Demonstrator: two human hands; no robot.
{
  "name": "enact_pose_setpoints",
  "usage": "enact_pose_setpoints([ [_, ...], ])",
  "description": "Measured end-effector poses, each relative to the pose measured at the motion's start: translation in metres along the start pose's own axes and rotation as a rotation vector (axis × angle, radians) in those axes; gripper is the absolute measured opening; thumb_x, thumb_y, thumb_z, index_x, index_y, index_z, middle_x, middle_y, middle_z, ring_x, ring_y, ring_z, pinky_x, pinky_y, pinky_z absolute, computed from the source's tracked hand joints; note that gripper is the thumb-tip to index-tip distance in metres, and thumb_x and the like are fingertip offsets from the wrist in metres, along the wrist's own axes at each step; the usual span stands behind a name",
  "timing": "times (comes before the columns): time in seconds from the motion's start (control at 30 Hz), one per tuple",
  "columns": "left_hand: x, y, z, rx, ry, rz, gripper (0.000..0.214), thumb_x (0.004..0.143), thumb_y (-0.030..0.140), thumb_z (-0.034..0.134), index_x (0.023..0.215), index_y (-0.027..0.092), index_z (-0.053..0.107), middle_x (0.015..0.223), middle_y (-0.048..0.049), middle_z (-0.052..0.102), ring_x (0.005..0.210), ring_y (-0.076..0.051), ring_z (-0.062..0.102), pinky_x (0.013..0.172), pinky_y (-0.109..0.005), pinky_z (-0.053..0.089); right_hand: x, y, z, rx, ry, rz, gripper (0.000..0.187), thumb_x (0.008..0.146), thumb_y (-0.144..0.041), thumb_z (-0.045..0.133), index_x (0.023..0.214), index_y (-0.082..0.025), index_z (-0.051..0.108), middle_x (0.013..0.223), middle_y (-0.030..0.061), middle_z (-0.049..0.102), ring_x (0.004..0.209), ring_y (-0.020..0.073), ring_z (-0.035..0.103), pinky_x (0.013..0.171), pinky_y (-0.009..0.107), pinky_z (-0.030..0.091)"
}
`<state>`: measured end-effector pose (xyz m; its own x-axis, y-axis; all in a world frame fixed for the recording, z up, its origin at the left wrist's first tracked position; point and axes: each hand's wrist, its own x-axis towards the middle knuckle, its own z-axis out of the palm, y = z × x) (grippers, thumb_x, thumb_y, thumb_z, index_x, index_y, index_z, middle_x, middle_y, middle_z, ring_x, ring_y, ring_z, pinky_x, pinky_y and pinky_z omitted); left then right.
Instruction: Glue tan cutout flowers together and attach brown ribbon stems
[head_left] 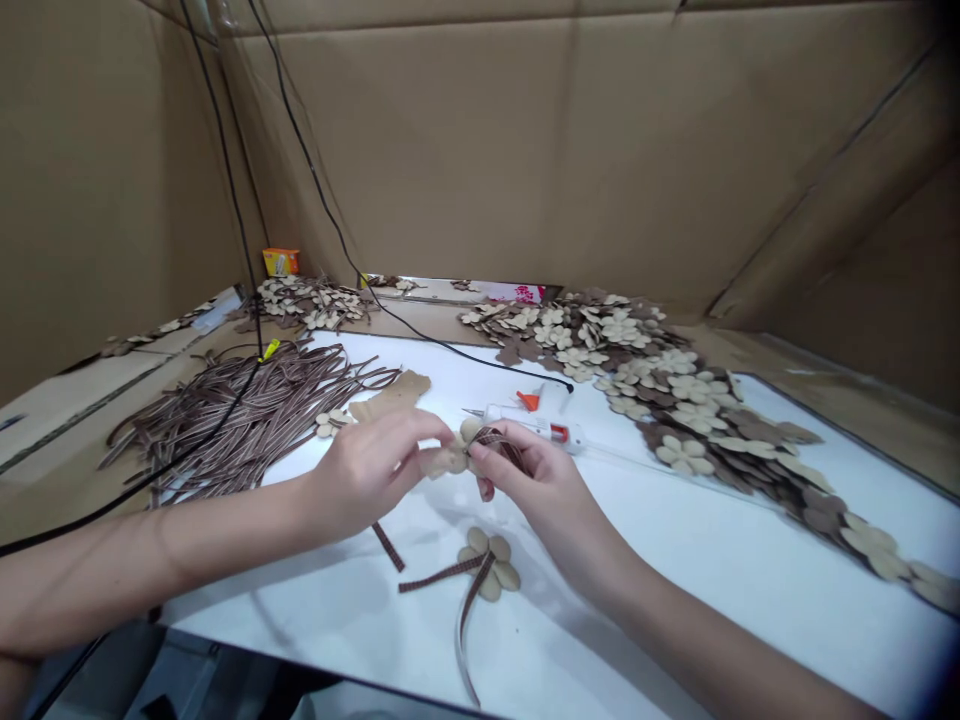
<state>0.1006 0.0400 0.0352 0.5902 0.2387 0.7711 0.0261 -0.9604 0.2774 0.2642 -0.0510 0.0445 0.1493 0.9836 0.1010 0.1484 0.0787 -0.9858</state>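
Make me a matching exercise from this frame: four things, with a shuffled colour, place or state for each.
1. Ribbon heap
2. Small packet
3. Held flower
4. Unheld flower with ribbon

A. Orange and yellow
B. On the white board, nearest the wearer
C. Between the fingers of left hand and right hand
D. Brown, at the left

Pairs: 1-D; 2-A; 3-C; 4-B

Nothing legible, print on the orange box too small
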Motion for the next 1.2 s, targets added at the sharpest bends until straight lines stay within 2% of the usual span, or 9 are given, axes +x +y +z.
enact_pose_setpoints([
  [0.07,0.0016,-0.0004,-0.0020,0.170,0.017,0.224,0.014,0.085,0.012,0.056,0.099,0.013,0.056,0.090,-0.0065,0.070,0.085,-0.012,0.067,0.075,-0.019,0.053,-0.0011,-0.0010,0.0001,0.004,0.009,-0.014,0.020,0.083,-0.035,0.057,0.074,-0.018,0.054,0.058,-0.0049,0.049,0.058,0.0095,0.045,0.056,0.023,0.033],
  [0.13,0.0031,-0.0002,-0.0027,0.261,0.049,0.286,0.015,0.084,0.012,0.058,0.100,0.011,0.057,0.089,-0.0082,0.072,0.085,-0.013,0.068,0.079,-0.019,0.052,-0.0019,-0.0012,0.0002,0.012,0.017,-0.018,0.021,0.083,-0.035,0.057,0.073,-0.018,0.054,0.057,-0.0051,0.049,0.058,0.0093,0.044,0.056,0.023,0.033],
  [0.3,0.0054,0.0013,-0.0032,0.323,0.063,0.268,0.009,0.083,0.015,0.061,0.092,0.014,0.061,0.083,-0.0048,0.074,0.079,-0.011,0.070,0.076,-0.016,0.053,-0.0019,0.0000,0.0009,0.014,0.021,-0.007,0.020,0.084,-0.035,0.057,0.074,-0.018,0.054,0.057,-0.0055,0.049,0.057,0.0089,0.044,0.055,0.022,0.033],
  [0.5,0.0052,0.0006,-0.0031,0.322,0.037,0.320,0.011,0.082,0.012,0.063,0.092,0.010,0.062,0.087,-0.0092,0.074,0.085,-0.012,0.069,0.082,-0.016,0.052,-0.0018,0.0016,0.0021,0.032,0.018,0.004,0.020,0.083,-0.036,0.057,0.074,-0.018,0.053,0.057,-0.0057,0.049,0.057,0.0086,0.045,0.055,0.022,0.034],
  [0.77,0.0034,0.0004,-0.0011,0.362,0.036,0.327,0.010,0.081,0.011,0.062,0.091,0.011,0.061,0.092,-0.0123,0.073,0.085,-0.014,0.070,0.072,-0.017,0.056,-0.0023,-0.0005,0.0034,0.066,0.017,0.023,0.020,0.082,-0.035,0.058,0.073,-0.018,0.052,0.059,-0.0052,0.049,0.057,0.0089,0.046,0.056,0.022,0.035],
  [0.93,0.0030,0.0019,0.0005,0.368,0.025,0.300,0.010,0.081,0.011,0.060,0.091,0.011,0.061,0.095,-0.0113,0.073,0.085,-0.014,0.070,0.074,-0.018,0.056,-0.0030,0.0005,0.0039,0.049,0.016,0.030,0.021,0.082,-0.034,0.057,0.070,-0.018,0.050,0.057,-0.0050,0.049,0.057,0.0093,0.045,0.056,0.023,0.034],
  [1.2,0.0049,0.0051,0.0016,0.369,0.016,0.280,0.006,0.082,0.010,0.059,0.087,0.012,0.060,0.086,-0.0070,0.074,0.084,-0.014,0.070,0.076,-0.017,0.055,0.0002,0.0050,0.0047,0.059,0.016,0.033,0.020,0.082,-0.035,0.056,0.073,-0.018,0.051,0.058,-0.0042,0.048,0.058,0.0107,0.045,0.057,0.025,0.035],
])
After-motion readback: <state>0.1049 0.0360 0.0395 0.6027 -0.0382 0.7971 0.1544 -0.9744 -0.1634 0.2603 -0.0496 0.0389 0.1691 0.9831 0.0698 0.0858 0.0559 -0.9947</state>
